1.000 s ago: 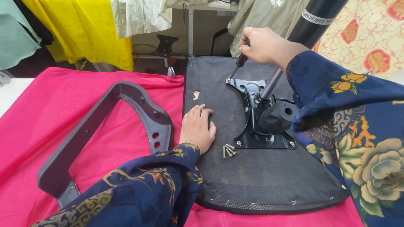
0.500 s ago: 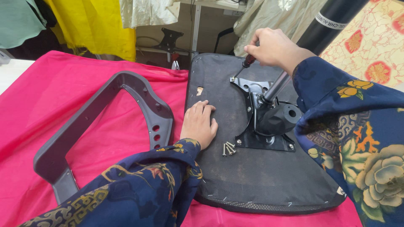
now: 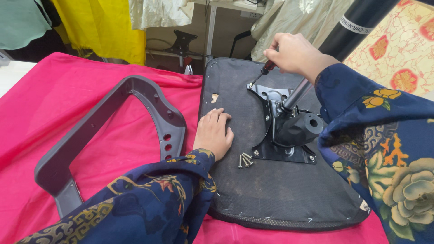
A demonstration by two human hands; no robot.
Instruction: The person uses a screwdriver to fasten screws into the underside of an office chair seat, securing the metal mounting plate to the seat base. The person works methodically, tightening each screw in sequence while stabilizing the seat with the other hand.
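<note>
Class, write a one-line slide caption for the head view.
Right hand turns a screwdriver at the metal plate; left hand steadies the seat base.

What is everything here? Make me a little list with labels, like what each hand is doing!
Left hand: left hand flat on the upturned chair seat
Right hand: right hand grips a screwdriver, tip at the metal mounting plate
Loose parts: screws lying on the seat beside the plate
Nearby: grey chair frame on the pink cloth
</note>
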